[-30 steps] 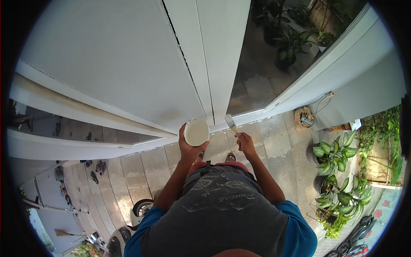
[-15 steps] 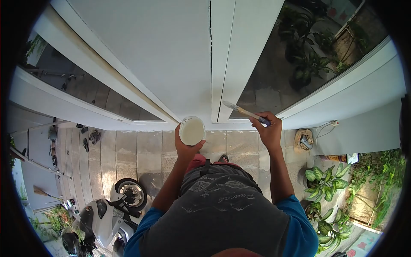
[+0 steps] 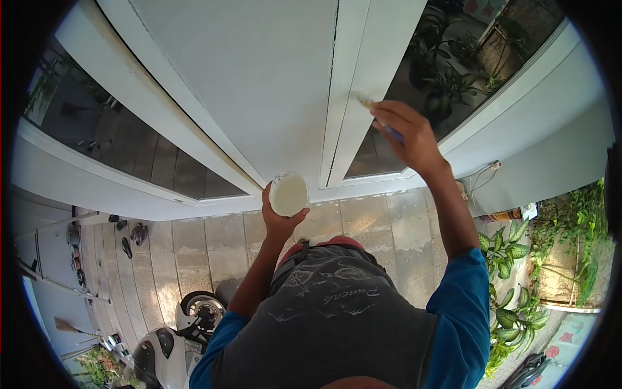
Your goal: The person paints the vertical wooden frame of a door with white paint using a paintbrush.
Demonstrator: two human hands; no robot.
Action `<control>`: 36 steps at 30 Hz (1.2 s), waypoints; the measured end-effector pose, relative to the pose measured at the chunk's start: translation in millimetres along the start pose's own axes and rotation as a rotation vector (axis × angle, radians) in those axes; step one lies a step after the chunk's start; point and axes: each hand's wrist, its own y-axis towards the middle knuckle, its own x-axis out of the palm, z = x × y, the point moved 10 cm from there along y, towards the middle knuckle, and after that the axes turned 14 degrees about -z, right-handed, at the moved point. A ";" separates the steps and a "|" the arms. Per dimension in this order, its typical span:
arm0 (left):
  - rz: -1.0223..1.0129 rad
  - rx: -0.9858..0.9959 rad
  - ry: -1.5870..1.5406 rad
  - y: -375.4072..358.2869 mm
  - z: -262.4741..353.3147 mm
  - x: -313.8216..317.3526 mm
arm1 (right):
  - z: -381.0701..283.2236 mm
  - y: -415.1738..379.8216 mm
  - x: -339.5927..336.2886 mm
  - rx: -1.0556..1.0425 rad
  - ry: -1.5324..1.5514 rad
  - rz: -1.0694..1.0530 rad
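Note:
Held in my left hand (image 3: 280, 223) is a round tub of off-white paint (image 3: 289, 195), its mouth facing up toward me. My fingers and thumb wrap around its sides. My right hand (image 3: 409, 135) grips a paintbrush (image 3: 367, 102) by its handle, whose dark purple part shows under the fingers. The brush's bristle end points left and overlaps the white window frame (image 3: 355, 123). To the left of that frame runs a wide, pale panel (image 3: 265, 84), separated from it by a dark, ragged gap.
Dark glass panes (image 3: 447, 84) flank the panel on both sides. Paving (image 3: 363, 217) lies underfoot. Sandals (image 3: 126, 246) and a parked motorcycle (image 3: 162, 353) are at the left. Potted leafy plants (image 3: 508, 253) stand at the right, near a cable (image 3: 479, 178) on the wall.
My right hand has risen up along the window frame with the paintbrush, and the arm reaches farther out. My left hand still holds the tub in nearly the same place. The view has shifted slightly.

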 end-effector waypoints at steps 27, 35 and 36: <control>-0.052 0.087 -0.019 -17.5 8.0 -32.7 | -2.3 -50.2 68.9 -0.040 -0.349 0.132; -0.060 0.073 -0.031 -22.0 7.2 -33.9 | 52.5 -103.2 171.2 0.280 -0.057 -0.176; -0.060 0.063 -0.008 -22.6 3.6 -34.4 | 41.9 -81.5 136.3 0.236 -0.072 -0.120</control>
